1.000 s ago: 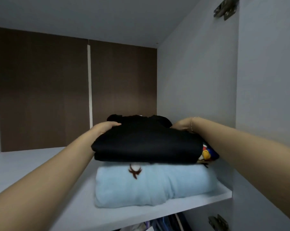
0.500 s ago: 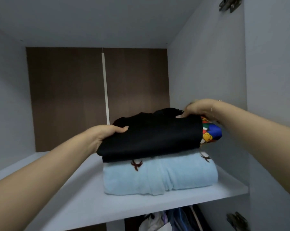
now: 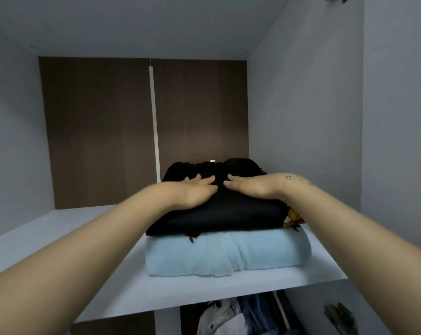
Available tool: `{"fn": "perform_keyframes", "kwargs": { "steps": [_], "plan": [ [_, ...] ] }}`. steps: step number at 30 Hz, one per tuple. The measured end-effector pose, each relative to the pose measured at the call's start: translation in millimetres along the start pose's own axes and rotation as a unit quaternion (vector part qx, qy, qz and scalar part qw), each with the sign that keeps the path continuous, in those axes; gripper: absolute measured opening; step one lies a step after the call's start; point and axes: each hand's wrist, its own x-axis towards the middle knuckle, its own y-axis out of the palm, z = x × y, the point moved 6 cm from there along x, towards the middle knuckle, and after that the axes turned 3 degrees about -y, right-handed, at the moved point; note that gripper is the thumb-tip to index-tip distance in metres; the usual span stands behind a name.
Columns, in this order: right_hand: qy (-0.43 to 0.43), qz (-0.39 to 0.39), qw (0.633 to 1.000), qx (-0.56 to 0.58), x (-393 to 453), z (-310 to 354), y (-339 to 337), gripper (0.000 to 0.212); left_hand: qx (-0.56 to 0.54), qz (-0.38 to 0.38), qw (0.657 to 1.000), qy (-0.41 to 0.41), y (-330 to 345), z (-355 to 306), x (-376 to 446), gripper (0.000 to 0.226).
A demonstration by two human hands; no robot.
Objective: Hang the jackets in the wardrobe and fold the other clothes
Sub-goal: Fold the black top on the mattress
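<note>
Left hand (image 3: 195, 189) and right hand (image 3: 250, 187) lie flat, fingers extended, on the folded black garment (image 3: 219, 213) atop the light blue towel (image 3: 226, 255). A colourful print (image 3: 293, 216) shows only at the garment's right edge; clothes below the shelf (image 3: 59, 238) are cut off

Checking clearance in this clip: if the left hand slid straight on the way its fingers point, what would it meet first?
Likely the right hand: the left hand lies flat on the black folded garment, fingers aimed at the right fingertips, though depth is unclear.
</note>
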Motion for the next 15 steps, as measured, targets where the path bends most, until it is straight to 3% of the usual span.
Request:
{"fn": "perform_keyframes", "kwargs": {
  "steps": [6,11,15],
  "plan": [
    [0.008,0.018,0.999,-0.025,16.4,-1.7,6.9,0.06,-0.077,0.018,0.996,-0.032,19.5,16.8,16.6,0.05],
    [0.001,0.0,0.999,-0.041,16.8,-2.5,5.5,0.061,-0.078,0.016,0.996,-0.031,15.4,15.9,-0.5,0.05],
    [-0.017,-0.057,0.995,-0.076,4.6,3.4,-0.8,0.061,-0.069,-0.046,0.996,-0.014,6.3,12.2,-28.5,0.049]
  ]
}}
